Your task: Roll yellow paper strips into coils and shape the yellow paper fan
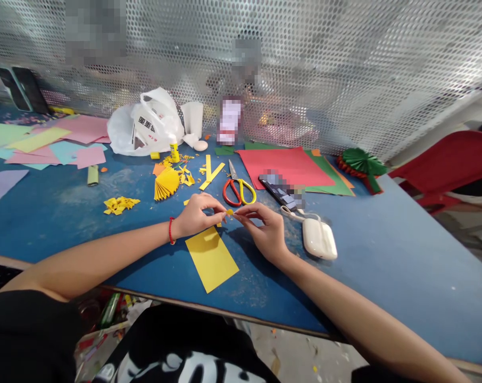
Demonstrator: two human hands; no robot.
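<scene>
My left hand [198, 215] and my right hand [262, 227] meet over the blue table [384, 255], fingertips pinched together on a tiny yellow paper piece [229, 211]. A red bracelet circles my left wrist. Just below the hands lies a yellow paper rectangle [211, 258]. Red-and-yellow scissors [237, 189] rest just beyond the fingers. A folded yellow paper fan [166, 183] and yellow strips [210, 171] lie further back.
A white earbud case [319, 238] sits right of my right hand, a phone [281, 192] behind it. Red and green sheets [289, 165], a green paper rosette [363, 164], a white plastic bag [147, 125], a glue stick [174, 151] and pastel sheets [45, 143] line the back. Perforated screen behind; red chair [444, 165] at right.
</scene>
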